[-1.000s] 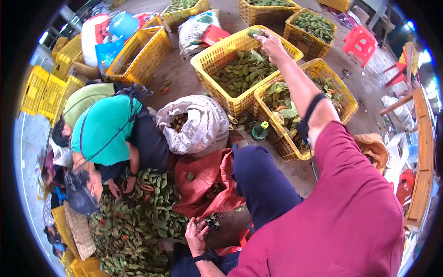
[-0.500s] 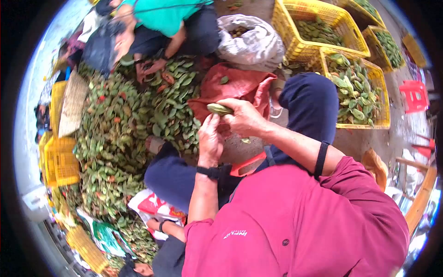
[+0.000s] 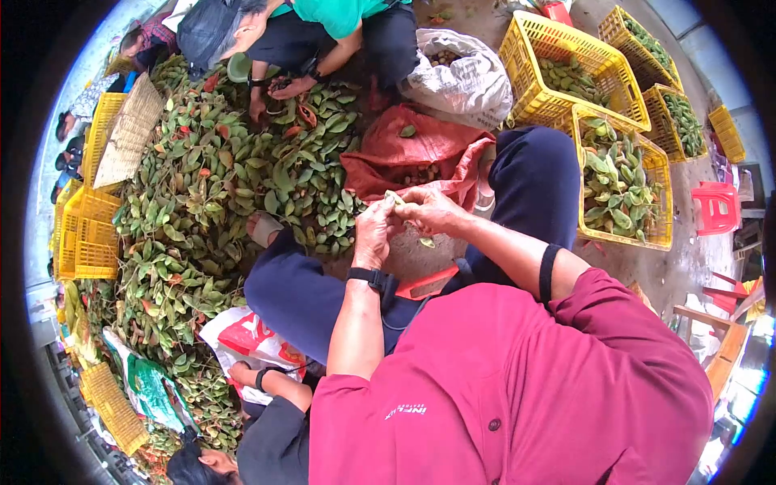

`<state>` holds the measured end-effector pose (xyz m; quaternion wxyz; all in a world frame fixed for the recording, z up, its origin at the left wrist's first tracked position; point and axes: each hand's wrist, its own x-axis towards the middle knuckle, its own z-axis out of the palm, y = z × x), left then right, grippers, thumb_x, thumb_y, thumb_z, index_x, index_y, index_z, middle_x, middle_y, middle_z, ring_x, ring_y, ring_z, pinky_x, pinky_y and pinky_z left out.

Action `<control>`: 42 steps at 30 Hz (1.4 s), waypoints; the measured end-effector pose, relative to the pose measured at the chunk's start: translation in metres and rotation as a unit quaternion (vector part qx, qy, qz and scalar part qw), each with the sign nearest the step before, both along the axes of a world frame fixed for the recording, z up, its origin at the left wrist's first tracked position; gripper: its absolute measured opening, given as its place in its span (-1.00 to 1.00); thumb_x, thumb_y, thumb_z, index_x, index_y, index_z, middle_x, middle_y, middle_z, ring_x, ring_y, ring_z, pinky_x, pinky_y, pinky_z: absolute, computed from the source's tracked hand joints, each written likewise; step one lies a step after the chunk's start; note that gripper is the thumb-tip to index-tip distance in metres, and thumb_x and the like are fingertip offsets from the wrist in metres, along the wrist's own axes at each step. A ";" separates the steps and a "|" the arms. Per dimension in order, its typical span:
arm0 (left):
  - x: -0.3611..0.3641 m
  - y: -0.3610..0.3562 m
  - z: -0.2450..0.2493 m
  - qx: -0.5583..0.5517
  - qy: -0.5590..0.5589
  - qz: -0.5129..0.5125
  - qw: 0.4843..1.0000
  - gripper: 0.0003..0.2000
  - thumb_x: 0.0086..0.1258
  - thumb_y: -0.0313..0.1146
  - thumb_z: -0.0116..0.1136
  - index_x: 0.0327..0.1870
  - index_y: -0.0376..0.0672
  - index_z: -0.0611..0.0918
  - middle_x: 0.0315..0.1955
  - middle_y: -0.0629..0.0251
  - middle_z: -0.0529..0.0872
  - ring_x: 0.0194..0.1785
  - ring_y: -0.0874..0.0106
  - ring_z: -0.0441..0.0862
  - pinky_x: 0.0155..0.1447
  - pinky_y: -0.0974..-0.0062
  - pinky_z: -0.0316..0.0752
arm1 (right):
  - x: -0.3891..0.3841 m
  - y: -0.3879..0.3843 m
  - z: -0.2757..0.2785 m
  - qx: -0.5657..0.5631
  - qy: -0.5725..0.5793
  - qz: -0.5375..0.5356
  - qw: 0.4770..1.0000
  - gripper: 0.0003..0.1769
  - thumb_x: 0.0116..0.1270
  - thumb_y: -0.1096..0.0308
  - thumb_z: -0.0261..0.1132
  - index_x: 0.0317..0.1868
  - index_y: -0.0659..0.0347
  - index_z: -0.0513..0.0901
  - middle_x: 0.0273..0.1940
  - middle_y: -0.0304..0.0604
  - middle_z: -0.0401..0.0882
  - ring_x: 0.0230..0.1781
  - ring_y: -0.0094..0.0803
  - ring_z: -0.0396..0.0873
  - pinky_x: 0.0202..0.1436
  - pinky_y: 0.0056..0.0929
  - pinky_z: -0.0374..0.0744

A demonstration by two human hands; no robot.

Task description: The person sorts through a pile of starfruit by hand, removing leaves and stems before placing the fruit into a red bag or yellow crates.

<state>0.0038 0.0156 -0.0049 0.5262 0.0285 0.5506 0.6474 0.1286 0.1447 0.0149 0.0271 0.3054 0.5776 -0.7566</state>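
Observation:
My left hand (image 3: 375, 234) and my right hand (image 3: 430, 212) meet in front of my lap, fingers closed around a small pale green leaf or pod (image 3: 394, 199). Its exact shape is partly hidden by my fingers. Just beyond them lies an open red sack (image 3: 416, 149) with small brown pieces inside and one green leaf on its cloth. To the left spreads a large heap of green leafy pods (image 3: 186, 218) with some red ones among them.
A white sack (image 3: 461, 81) stands beyond the red one. Yellow crates (image 3: 659, 234) holding green pods are at the right, near a red stool (image 3: 715, 208). Co-workers sit at the heap's far side, in a green top (image 3: 335, 14), and at lower left, in a dark sleeve (image 3: 279, 432).
The view has shifted. My hands are closer together, and the larger green pod that showed above them now appears as a smaller pale piece. The far co-worker's hands have moved slightly apart.

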 end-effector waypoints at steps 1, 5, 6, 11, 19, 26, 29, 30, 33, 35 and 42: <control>0.002 0.001 0.004 0.016 0.010 0.000 1.000 -0.81 0.55 -0.22 0.19 -0.12 -0.14 0.70 -0.31 0.41 0.74 -0.39 0.57 0.67 -0.35 0.58 0.56 | 0.001 -0.002 0.003 -0.010 0.013 -0.014 1.000 -0.60 0.40 0.11 0.40 0.05 0.24 0.64 -0.35 -0.35 0.61 -0.55 -0.73 0.39 -0.54 -0.60 0.37; 0.002 0.006 0.016 0.042 0.044 -0.013 0.998 -0.78 0.56 -0.27 0.16 0.01 -0.20 0.69 -0.21 0.33 0.76 -0.27 0.47 0.75 -0.20 0.49 0.70 | -0.002 -0.001 -0.003 0.064 0.034 -0.051 0.996 -0.65 0.49 0.12 0.27 -0.02 0.27 0.63 -0.40 -0.29 0.59 -0.48 -0.59 0.48 -0.43 -0.50 0.47; 0.003 0.009 0.015 0.040 0.048 -0.016 0.998 -0.76 0.56 -0.28 0.16 0.08 -0.22 0.67 -0.17 0.29 0.77 -0.23 0.44 0.77 -0.16 0.45 0.73 | -0.004 0.003 -0.012 0.183 0.082 -0.049 0.978 -0.67 0.50 0.15 0.24 -0.02 0.29 0.63 -0.39 -0.25 0.61 -0.45 -0.52 0.51 -0.37 -0.45 0.50; 0.010 0.025 -0.027 0.060 0.079 0.014 0.995 -0.60 0.53 -0.38 0.15 0.35 -0.25 0.53 -0.04 0.17 0.74 -0.17 0.36 0.78 -0.06 0.33 0.77 | -0.002 0.013 -0.026 0.240 0.043 -0.085 0.966 -0.71 0.47 0.27 0.15 -0.04 0.33 0.64 -0.22 0.01 0.67 -0.23 -0.09 0.67 -0.08 -0.24 0.59; -0.012 0.053 -0.074 -0.020 0.406 -0.187 0.895 -0.48 0.40 -0.37 0.30 0.37 -0.32 0.53 0.03 0.13 0.75 -0.03 0.42 0.71 -0.02 0.47 0.68 | 0.007 0.035 -0.055 0.655 -0.055 0.079 0.749 -0.45 0.12 -0.19 0.37 -0.05 0.04 0.74 -0.19 -0.11 0.73 -0.05 -0.15 0.71 0.03 -0.10 0.68; 0.002 0.059 -0.014 -0.075 0.265 -0.295 0.915 -0.55 0.27 -0.49 0.16 0.23 -0.28 0.62 -0.23 0.40 0.71 -0.34 0.61 0.62 -0.36 0.62 0.57 | 0.012 0.034 -0.048 0.509 -0.028 -0.018 0.860 -0.70 0.30 0.10 0.32 -0.29 0.17 0.78 -0.35 -0.04 0.62 -0.26 -0.04 0.68 -0.17 -0.05 0.61; 0.007 0.061 -0.013 -0.070 0.281 -0.309 0.906 -0.57 0.29 -0.44 0.13 0.22 -0.22 0.63 -0.27 0.41 0.69 -0.35 0.63 0.60 -0.38 0.63 0.54 | 0.016 0.034 -0.040 0.482 -0.037 -0.011 0.875 -0.71 0.30 0.11 0.32 -0.21 0.13 0.81 -0.32 -0.02 0.65 -0.23 -0.04 0.68 -0.13 -0.07 0.62; 0.009 0.062 -0.020 -0.066 0.311 -0.311 0.895 -0.58 0.30 -0.41 0.12 0.22 -0.23 0.63 -0.26 0.37 0.70 -0.33 0.59 0.61 -0.35 0.59 0.56 | 0.018 0.036 -0.040 0.479 -0.025 0.003 0.877 -0.71 0.30 0.12 0.31 -0.19 0.12 0.81 -0.31 -0.01 0.68 -0.22 -0.05 0.69 -0.11 -0.09 0.62; 0.008 0.062 -0.047 -0.032 0.449 -0.300 0.841 -0.56 0.36 -0.28 0.06 0.22 -0.28 0.59 -0.16 0.13 0.75 -0.16 0.37 0.69 -0.06 0.40 0.61 | 0.018 0.039 -0.037 0.428 -0.008 0.035 0.903 -0.71 0.32 0.17 0.28 -0.12 0.14 0.80 -0.24 0.05 0.77 -0.19 -0.15 0.75 -0.07 -0.19 0.65; 0.009 0.062 -0.061 -0.030 0.506 -0.280 0.815 -0.54 0.38 -0.31 0.02 0.26 -0.31 0.54 -0.06 0.02 0.73 0.01 0.27 0.68 0.15 0.34 0.56 | 0.015 0.043 -0.048 0.283 -0.054 0.010 0.958 -0.72 0.37 0.28 0.26 -0.05 0.20 0.78 -0.31 -0.11 0.78 -0.37 -0.41 0.71 -0.25 -0.36 0.66; -0.008 0.054 -0.067 -0.017 0.303 -0.251 0.919 -0.54 0.38 -0.41 0.06 0.31 -0.30 0.57 -0.05 0.26 0.75 -0.16 0.46 0.66 -0.13 0.48 0.58 | 0.011 0.047 -0.043 0.111 -0.050 0.063 0.991 -0.81 0.31 0.40 0.33 -0.11 0.24 0.78 -0.39 -0.29 0.71 -0.47 -0.60 0.60 -0.41 -0.54 0.61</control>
